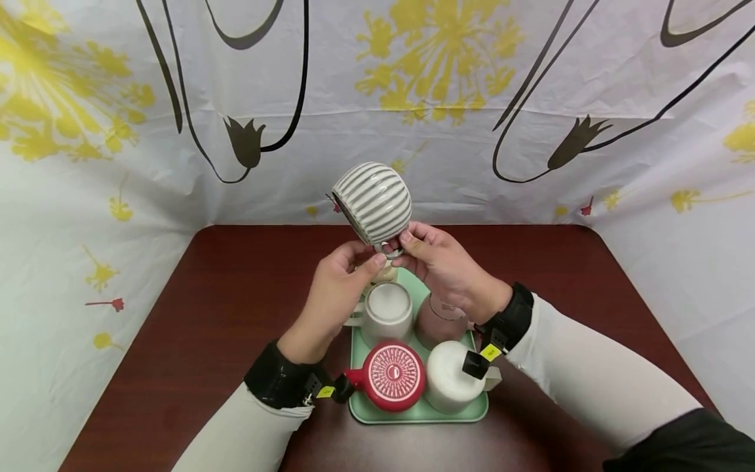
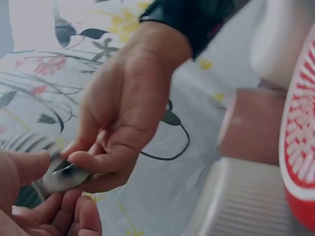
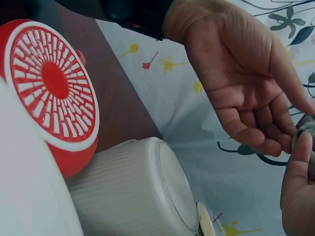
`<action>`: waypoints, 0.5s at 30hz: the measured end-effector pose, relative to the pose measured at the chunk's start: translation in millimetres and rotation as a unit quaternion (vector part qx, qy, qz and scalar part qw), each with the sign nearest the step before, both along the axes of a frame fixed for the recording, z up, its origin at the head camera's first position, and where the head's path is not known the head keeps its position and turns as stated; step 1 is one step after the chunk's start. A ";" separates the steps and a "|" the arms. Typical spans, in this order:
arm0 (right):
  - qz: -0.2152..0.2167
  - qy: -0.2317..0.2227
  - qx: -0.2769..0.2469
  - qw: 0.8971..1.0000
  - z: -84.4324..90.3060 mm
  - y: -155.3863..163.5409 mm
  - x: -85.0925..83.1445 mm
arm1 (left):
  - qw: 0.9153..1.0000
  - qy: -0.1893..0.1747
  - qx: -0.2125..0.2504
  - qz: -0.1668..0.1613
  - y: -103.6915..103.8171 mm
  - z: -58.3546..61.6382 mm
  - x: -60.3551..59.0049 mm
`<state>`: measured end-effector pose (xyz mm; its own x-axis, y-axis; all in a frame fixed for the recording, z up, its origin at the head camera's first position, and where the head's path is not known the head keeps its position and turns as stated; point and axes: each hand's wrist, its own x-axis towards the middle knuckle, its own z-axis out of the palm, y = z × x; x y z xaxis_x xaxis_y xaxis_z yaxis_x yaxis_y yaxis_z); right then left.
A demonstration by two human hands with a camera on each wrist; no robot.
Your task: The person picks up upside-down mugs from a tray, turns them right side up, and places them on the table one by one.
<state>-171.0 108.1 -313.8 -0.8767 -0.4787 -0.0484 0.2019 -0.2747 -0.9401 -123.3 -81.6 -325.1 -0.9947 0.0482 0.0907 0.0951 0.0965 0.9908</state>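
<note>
Striped mug point(image 1: 373, 202) is up in mid-air over the far end of the green tray point(image 1: 419, 417), tilted, mouth angled down & to the left, handle point(image 2: 58, 182) on its underside. Both hands on it, from where I'm standing. L hand point(image 1: 335, 285) pinches the handle, thumb on the near side, fingers behind. R hand point(image 1: 445, 265) grips the same handle w/ thumb + fingers, right up by the mug's body. Fingers of the 2 hands are v. close there; can't tell if they touch.

Tray's on the dark brown surface point(image 1: 253, 282), approx. mid, w/ more mugs on it, bottoms up where I can see. Front row: red mug point(image 1: 394, 377) on the left, base w/ rings of white dashes, handle pointing left; white mug point(image 1: 445, 377) just beside it, handle pointing right. Next row: ribbed mug point(image 1: 388, 305), pale, handle out left, & pink mug point(image 1: 436, 324) beside it, partly hidden under the R hand, tiny print on it, too small to read. Cream cup point(image 1: 385, 273) at the back, mostly blocked from view.

Person's in white sleeves point(image 1: 596, 367), black strap point(image 1: 516, 314) on each wrist w/ a yellow tag point(image 1: 491, 353). Floral cloth point(image 1: 330, 65) hangs behind & both sides.
</note>
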 end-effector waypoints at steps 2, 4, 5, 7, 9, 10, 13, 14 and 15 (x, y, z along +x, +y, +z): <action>0.003 0.007 0.010 1.000 -1.8 -1.1 0.0 | 1.000 0.004 0.011 0.020 2.5 -2.4 -0.3; 0.002 0.017 0.029 0.999 -2.6 -2.6 0.1 | 0.999 0.004 0.023 0.032 2.9 -4.3 -0.6; 0.002 0.022 0.040 0.999 -2.8 -3.5 0.1 | 0.999 0.003 0.028 0.039 2.7 -5.4 -0.7; 0.002 0.034 0.063 0.997 -3.0 -5.7 0.0 | 0.998 -0.005 0.043 0.047 1.6 -7.7 -1.4; 0.003 0.043 0.087 0.995 -3.5 -7.6 -0.4 | 0.997 -0.015 0.061 0.049 0.4 -8.8 -1.6; 0.004 0.048 0.098 0.994 -4.1 -8.3 -0.8 | 0.996 -0.020 0.071 0.046 0.0 -9.1 -2.1; 0.008 0.059 0.129 0.990 -6.2 -9.4 -1.8 | 0.992 -0.040 0.110 0.035 -0.4 -8.4 -2.4; 0.011 0.062 0.138 0.988 -7.4 -9.3 -2.2 | 0.990 -0.047 0.126 0.030 -0.2 -8.3 -2.5; 0.015 0.063 0.147 0.987 -8.7 -9.3 -2.5 | 0.988 -0.054 0.141 0.025 0.1 -8.6 -2.7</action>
